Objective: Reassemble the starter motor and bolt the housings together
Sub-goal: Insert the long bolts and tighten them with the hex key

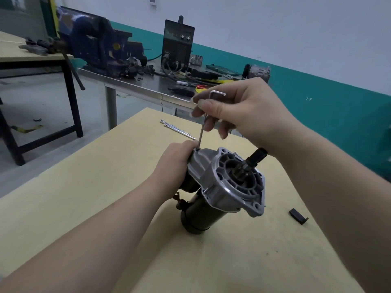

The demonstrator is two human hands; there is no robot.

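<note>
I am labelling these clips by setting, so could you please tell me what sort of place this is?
Most likely a mechanical workshop or training shop: a blue bench vise sits on a steel workbench, a welding machine stands beside it among scattered hand tools, and a starter motor is being worked on.

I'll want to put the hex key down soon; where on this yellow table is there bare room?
Widest bare patch: the table's left side, beyond the left hand and forearm. Another lies at the near edge, between the forearms, below the starter motor. The right is tighter, with the black clip; the far edge holds a metal rod. The right hand holds the hex key.
</note>
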